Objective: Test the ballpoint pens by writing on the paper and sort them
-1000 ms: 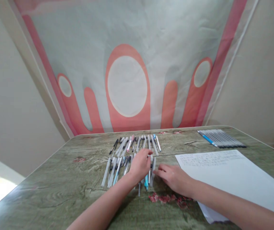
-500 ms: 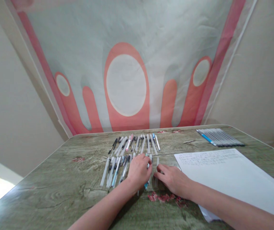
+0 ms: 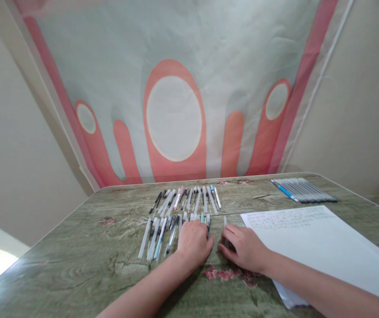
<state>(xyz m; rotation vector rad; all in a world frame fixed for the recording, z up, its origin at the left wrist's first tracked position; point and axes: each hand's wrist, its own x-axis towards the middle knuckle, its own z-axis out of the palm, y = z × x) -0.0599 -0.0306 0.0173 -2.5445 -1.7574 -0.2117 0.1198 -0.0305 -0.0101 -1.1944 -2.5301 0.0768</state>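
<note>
My left hand (image 3: 194, 243) lies palm down, fingers flat, on the right end of the near row of pens (image 3: 158, 232) on the table (image 3: 76, 265). Beside it, my right hand (image 3: 244, 248) has its fingers curled on a single white pen (image 3: 224, 220), whose tip pokes out beyond the fingertips, a little to the right of the row. A second row of pens (image 3: 189, 198) lies farther back, untouched. Both rows hold several pens, mostly white with some black, blue and pink.
A white sheet of paper (image 3: 315, 238) with faint writing along its top lies to the right, under my right forearm. A flat pack of grey pens (image 3: 304, 190) sits at the back right corner. A pink and grey banner (image 3: 176, 88) hangs behind the table.
Both hands drew back toward me. The right hand slid one white pen out of the near row to the right; the left hand went from pinching at the pens to lying flat on them.
</note>
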